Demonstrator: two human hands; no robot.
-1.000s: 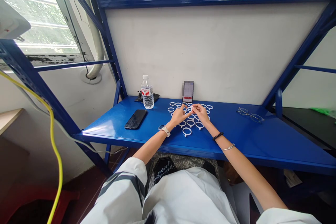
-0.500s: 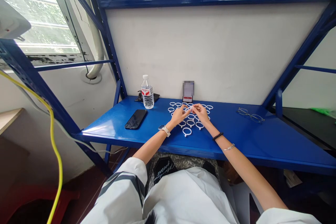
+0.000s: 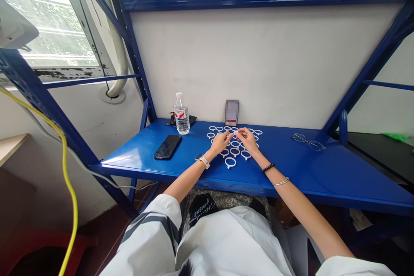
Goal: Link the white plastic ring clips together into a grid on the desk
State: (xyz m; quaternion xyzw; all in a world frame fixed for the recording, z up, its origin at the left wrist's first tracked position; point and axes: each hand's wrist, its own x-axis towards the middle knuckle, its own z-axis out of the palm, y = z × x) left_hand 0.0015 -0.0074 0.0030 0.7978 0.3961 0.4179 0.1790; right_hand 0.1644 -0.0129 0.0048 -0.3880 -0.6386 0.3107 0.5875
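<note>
Several white curtain rings [image 3: 230, 162], each a round loop with a small eyelet, lie flat in rows on the blue table [image 3: 197, 168]. Over the back part of the group, my left hand [image 3: 220, 142] is closed, its fingertips pinching a white ring that it shares with the other hand. Opposite it, my right hand [image 3: 247, 139] pinches the same ring between thumb and fingers. The fingertips nearly meet and cover most of that ring. Other rings are partly hidden beneath both hands.
Left of the hands lie a black phone [image 3: 167, 146] and an upright water bottle [image 3: 181, 114], with a dark crumpled bag [image 3: 193, 119] behind. A small card stand [image 3: 232, 113] leans at the wall. Eyeglasses [image 3: 308, 141] rest on the right.
Both hands stay over the same spot, with only slight finger movement at the ring. The rings on the table have not visibly moved.
</note>
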